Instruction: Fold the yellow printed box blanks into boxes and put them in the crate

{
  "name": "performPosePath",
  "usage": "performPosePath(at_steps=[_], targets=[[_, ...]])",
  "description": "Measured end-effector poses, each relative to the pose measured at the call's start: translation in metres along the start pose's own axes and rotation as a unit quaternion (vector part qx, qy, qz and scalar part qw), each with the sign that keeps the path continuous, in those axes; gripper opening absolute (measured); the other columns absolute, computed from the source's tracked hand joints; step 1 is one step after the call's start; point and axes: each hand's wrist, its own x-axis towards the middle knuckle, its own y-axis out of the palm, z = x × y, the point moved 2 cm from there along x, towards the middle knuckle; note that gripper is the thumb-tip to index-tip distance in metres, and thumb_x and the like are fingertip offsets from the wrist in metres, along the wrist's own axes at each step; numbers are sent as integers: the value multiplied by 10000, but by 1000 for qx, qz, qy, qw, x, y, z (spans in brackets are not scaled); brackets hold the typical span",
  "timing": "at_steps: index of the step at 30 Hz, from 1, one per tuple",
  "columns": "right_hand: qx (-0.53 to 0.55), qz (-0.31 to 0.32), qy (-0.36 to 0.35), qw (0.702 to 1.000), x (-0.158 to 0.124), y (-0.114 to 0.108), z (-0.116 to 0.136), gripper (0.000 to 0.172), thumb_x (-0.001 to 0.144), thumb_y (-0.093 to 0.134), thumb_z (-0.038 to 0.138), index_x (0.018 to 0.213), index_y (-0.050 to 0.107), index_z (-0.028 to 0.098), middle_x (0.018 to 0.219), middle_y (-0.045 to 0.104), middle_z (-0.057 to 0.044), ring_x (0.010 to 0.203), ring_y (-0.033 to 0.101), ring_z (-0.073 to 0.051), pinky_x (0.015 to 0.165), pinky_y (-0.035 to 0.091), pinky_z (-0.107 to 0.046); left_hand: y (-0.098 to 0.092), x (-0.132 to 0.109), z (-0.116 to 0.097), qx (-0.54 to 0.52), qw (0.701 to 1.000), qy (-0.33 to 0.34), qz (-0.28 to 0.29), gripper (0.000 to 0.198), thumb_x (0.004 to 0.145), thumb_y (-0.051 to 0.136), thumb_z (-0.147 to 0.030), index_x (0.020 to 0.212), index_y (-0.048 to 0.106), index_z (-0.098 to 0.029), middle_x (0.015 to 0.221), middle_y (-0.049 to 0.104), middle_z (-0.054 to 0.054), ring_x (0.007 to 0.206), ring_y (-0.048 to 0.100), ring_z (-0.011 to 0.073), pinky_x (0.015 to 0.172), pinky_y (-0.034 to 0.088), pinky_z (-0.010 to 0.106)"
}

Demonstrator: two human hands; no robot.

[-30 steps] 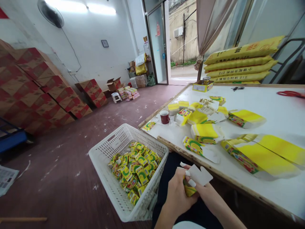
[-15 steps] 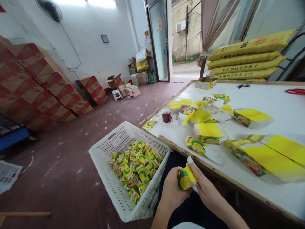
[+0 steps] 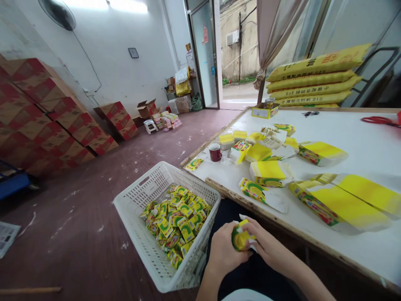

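Yellow-and-green carton (image 3: 239,240), gripped between both hands (image 3: 223,248), above the dark-clad lap (image 3: 261,276)

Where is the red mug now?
In the head view, the mug stands on the table near its left edge, between a flat yellow carton and yellow-topped stacks.

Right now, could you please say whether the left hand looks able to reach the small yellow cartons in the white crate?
Probably yes: the left hand is beside the open white crate and nothing covers the small cartons, but that hand holds a yellow-green carton.
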Motion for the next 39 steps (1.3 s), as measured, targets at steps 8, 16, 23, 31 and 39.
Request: performPosePath(at_steps=[8, 16, 23, 31, 39], targets=[[-102, -184, 96, 973, 48, -32, -37, 328, 921, 505, 366, 1175, 623, 194, 1116, 729, -129, 968, 718, -272, 880, 570, -421, -20, 18, 30, -446, 829, -118, -317, 392, 778, 794, -380, 1092, 639, -202, 1041, 721, 70, 935, 712, 210, 853, 587, 311], [-342, -250, 252, 870, 83, -67, -95, 188, 799, 682, 225, 961, 670, 132, 982, 702, -209, 922, 666, -338, 832, 487, -411, -2, 23, 31, -595, 697, -296, -270, 139, 981, 549, -221, 1030, 634, -123, 959, 719, 107, 690, 711, 131, 588, 598, 228], [-352, -270, 255, 859, 79, -63, -104, 279, 864, 651, 295, 1063, 640, 99, 1043, 672, -224, 971, 658, -329, 854, 476, -397, 8, 18, 29, -557, 734, -320, -223, 150, 921, 654, -206, 1040, 687, -120, 807, 698, 34, 545, 624, 72, 502, 498, 173], [-317, -295, 242, 868, 81, -63, -95, 192, 797, 632, 213, 973, 591, 149, 919, 713, -185, 897, 678, -334, 763, 468, -382, -2, 17, 16, -558, 744, -295, -221, 146, 923, 644, -192, 1022, 694, -97, 744, 675, 23, 541, 611, 78, 504, 486, 186], [-137, -362, 115, 915, 51, -42, -33, 160, 831, 529, 298, 961, 467, 229, 740, 614, -12, 655, 583, -204, 612, 422, -297, 15, 17, 42, -554, 799, -135, -191, 530, 703, 854, -484, 1109, 704, -178, 1143, 726, 135, 998, 712, 240, 797, 589, 316]])
